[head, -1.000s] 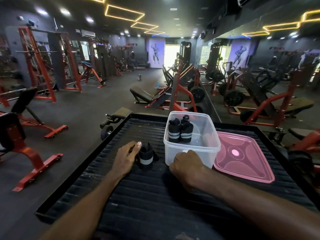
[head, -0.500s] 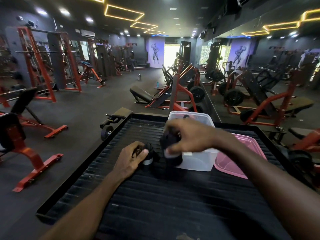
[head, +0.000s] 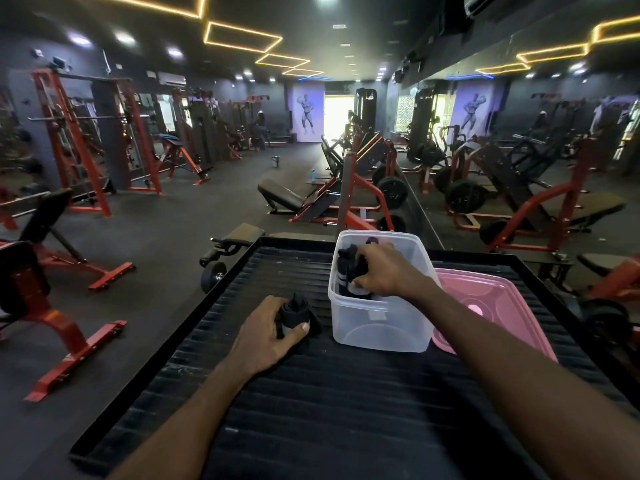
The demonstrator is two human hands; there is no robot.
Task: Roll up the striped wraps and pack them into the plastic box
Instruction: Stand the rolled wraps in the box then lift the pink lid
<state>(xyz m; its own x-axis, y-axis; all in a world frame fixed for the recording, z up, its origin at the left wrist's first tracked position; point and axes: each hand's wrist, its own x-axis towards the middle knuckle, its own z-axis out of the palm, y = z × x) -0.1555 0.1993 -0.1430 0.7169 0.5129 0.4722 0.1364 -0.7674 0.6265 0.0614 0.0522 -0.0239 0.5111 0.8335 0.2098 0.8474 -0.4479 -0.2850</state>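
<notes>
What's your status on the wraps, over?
Right hand gripping a rolled wrap inside the plastic box. Left hand holds another roll on the table. Nothing blocking.

Head view, single frame. Two forearms enter from the bottom edge, both bare from the frame edge to the wrist; no sleeve cuff visible on either. Left hand [head: 266,332]: bare, no glove, no ring visible, no band or watch at the wrist; thumbnail short and pale. Right hand [head: 382,273]: bare, no glove, wrist unadorned, knuckles visible, no rings on the fingers that show. No markings or tape seen on either arm. Upper arms and clothing out of frame.
</notes>
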